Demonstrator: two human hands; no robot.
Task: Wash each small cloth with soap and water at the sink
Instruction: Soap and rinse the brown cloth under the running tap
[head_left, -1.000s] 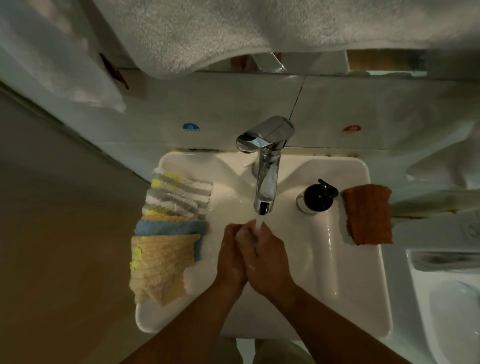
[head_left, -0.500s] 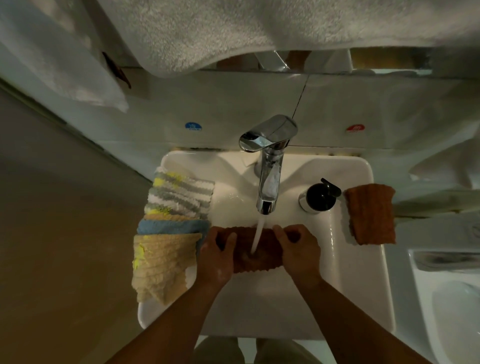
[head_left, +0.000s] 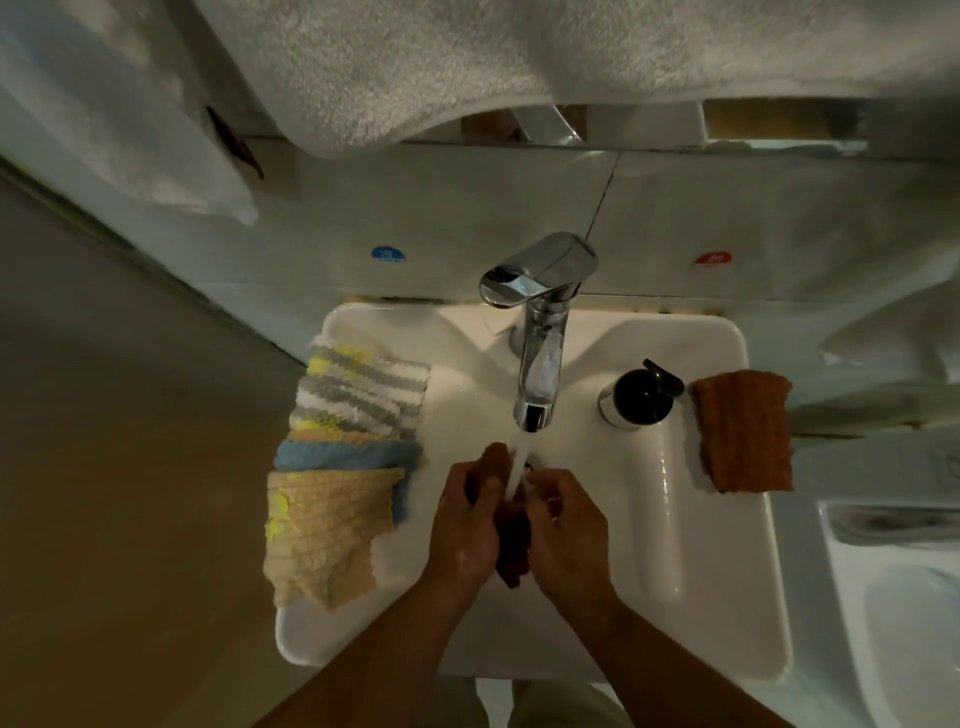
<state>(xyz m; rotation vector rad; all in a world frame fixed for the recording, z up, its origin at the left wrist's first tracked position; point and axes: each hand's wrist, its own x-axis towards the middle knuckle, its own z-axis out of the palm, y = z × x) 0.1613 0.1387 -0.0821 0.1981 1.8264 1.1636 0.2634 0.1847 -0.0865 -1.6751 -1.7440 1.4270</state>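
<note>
Now, low centre of the frame: both forearms reach up into the white sink (head_left: 654, 545). Left hand (head_left: 465, 525) and right hand (head_left: 569, 535) sit side by side and squeeze a bunched dark brown cloth (head_left: 511, 545) between them. The fingers (head_left: 485, 480) of both hands curl round it, pressed together, not spread. The cloth is over the basin, its top end poking out above the left hand. The water stream (head_left: 517, 467) lands right where the hands meet.

Left rim holds an overlapping stack: beige cloth (head_left: 322, 535) nearest, blue cloth (head_left: 348, 456) under it, striped grey-white-yellow cloth (head_left: 363, 384) furthest. On the right rim lies an orange-brown cloth (head_left: 745, 431), flat, just beside a black-topped soap dispenser (head_left: 641, 397).

Chrome faucet (head_left: 540, 358) stands at centre, running. On the wall behind, blue sticker (head_left: 388, 254) left, red sticker (head_left: 712, 258) right. White towel (head_left: 519, 62) hangs across the top of the frame.
</note>
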